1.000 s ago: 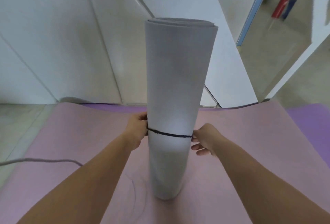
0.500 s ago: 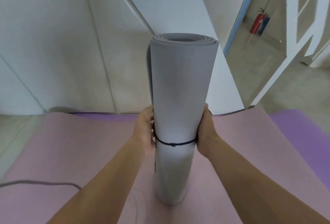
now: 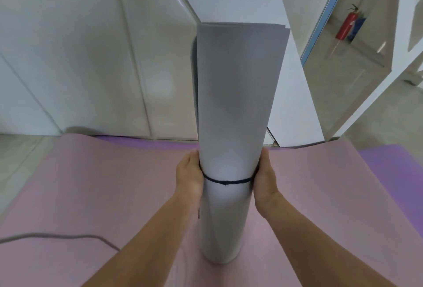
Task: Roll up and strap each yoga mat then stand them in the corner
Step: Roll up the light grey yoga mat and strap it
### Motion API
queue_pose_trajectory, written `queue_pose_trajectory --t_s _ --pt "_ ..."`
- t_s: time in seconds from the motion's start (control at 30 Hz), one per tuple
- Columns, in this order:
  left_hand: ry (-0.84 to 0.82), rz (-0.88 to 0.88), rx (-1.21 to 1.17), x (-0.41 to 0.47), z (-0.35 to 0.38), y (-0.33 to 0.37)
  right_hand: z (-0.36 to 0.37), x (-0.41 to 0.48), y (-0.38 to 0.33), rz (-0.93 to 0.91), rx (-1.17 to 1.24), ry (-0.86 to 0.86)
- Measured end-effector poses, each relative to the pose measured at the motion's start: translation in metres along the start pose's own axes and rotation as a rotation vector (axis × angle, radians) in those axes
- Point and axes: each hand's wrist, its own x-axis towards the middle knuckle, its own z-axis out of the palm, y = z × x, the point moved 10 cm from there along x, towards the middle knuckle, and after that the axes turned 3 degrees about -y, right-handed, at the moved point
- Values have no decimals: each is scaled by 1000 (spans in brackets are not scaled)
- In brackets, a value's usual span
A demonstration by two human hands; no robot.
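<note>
Upright grey mat (image 3: 235, 103) clasped: left hand (image 3: 190, 178), right hand (image 3: 265, 180).

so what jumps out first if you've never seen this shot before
The rolled grey yoga mat stands on end dead centre on the flat pink mat, with a thin black strap around its lower part. The left hand and right hand grip it from either side at the strap. Far upper right is a red fire extinguisher.

The rolled mat (image 3: 235, 103) stands on the flat mat (image 3: 114, 183), a strap (image 3: 226, 181) around it. The left hand (image 3: 190, 176) holds its left side, the right hand (image 3: 265, 179) its right. A cord (image 3: 68, 237) lies on the flat mat, to the left. A wall (image 3: 80, 57) stands behind.
</note>
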Motion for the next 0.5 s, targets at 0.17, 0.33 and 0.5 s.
queue_pose_trajectory --t_s 0.17,0.33,0.5 --pt "-173 -221 -104 -43 28 70 22 -17 -89 0 24 -159" --pt "-188 -245 -3 -78 32 155 44 -43 -206 -25 -20 -281" --pt "-278 -168 252 -110 56 228 48 -75 -239 194 -539 -374"
